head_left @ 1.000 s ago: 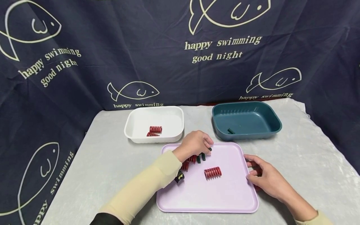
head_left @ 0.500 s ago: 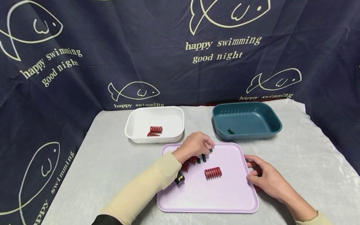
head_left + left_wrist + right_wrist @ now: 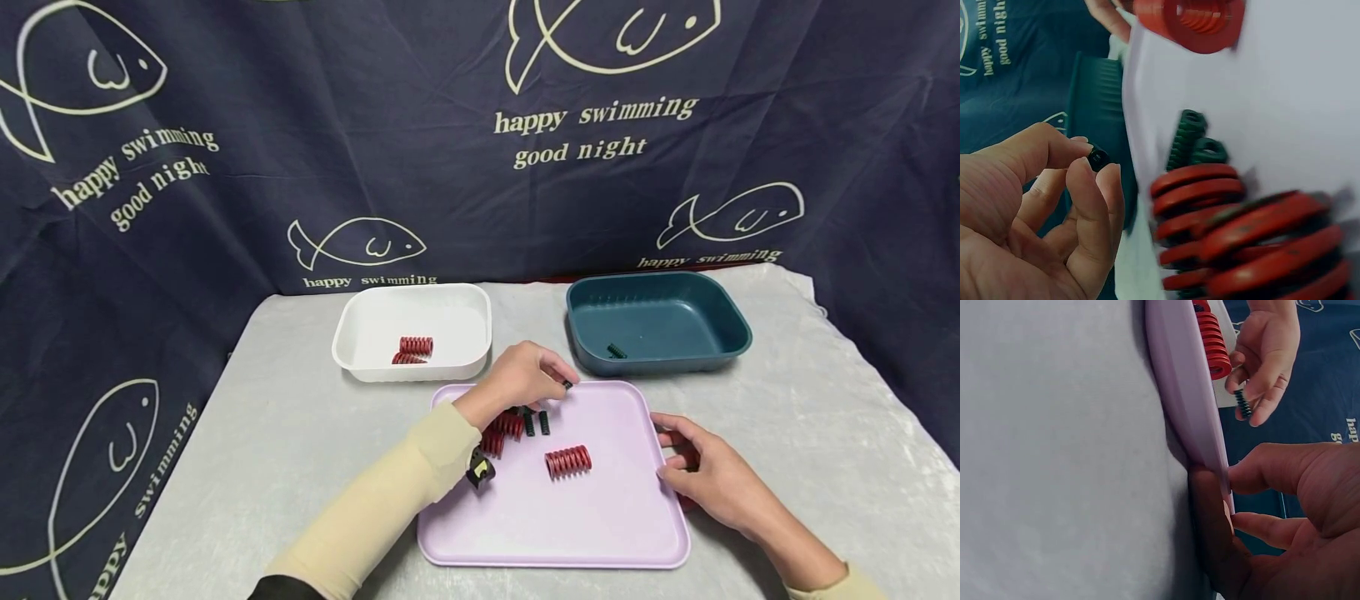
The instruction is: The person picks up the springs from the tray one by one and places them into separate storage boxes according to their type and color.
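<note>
My left hand (image 3: 525, 375) pinches a small dark green spring (image 3: 1243, 404) between thumb and fingers, over the far edge of the lilac tray (image 3: 570, 533). The right wrist view shows this spring's coils. My right hand (image 3: 708, 467) grips the tray's right rim, thumb on one side and fingers on the other. On the tray, a large red spring (image 3: 567, 461) lies by itself near the middle. Several red springs (image 3: 1197, 206) and small green springs (image 3: 1186, 137) lie together at the tray's left, partly hidden by my left hand and forearm.
Behind the tray's left stands a white bin (image 3: 450, 321) with red springs (image 3: 416, 345) in it. Behind its right, a teal bin (image 3: 675, 321) holds a small dark green spring (image 3: 616, 351). A dark blue cloth printed with fish (image 3: 420, 150) hangs behind the table.
My left hand has risen slightly from the tray, toward the back, with the small green spring in its fingers. The right hand keeps its place on the tray rim.
</note>
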Motion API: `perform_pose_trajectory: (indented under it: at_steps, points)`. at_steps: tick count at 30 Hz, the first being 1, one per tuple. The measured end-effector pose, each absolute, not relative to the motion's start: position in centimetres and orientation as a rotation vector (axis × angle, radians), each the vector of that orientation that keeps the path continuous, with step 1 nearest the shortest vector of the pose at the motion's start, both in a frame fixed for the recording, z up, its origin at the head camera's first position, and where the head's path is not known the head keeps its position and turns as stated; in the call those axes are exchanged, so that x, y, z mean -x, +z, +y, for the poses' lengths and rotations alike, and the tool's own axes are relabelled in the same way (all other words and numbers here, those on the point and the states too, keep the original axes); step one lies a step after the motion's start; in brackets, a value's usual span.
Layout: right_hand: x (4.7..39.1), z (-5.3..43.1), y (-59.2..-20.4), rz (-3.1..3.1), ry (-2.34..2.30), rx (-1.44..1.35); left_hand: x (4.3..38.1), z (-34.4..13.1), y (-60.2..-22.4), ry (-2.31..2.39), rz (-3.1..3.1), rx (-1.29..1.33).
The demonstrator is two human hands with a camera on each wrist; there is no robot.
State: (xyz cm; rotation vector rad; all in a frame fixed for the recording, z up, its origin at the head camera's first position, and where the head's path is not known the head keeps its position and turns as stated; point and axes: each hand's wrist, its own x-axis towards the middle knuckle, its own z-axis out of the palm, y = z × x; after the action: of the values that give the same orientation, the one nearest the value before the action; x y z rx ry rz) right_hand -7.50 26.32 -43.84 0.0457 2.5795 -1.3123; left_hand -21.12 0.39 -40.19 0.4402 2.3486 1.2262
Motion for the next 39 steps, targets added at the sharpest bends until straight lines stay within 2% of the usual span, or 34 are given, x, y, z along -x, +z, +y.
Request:
perform_pose_trajectory:
  at_steps: [20,39]
  points:
    - [7.6,26.4,-43.9,2.564,-1.323,-0.05,22.8,3.8,-36.6,1.42,2.236,-0.487]
    - [8.0,26.7,-43.7,2.523,-1.347,-0.043,25.6,9.0,-36.1,1.359,2.363,-0.309]
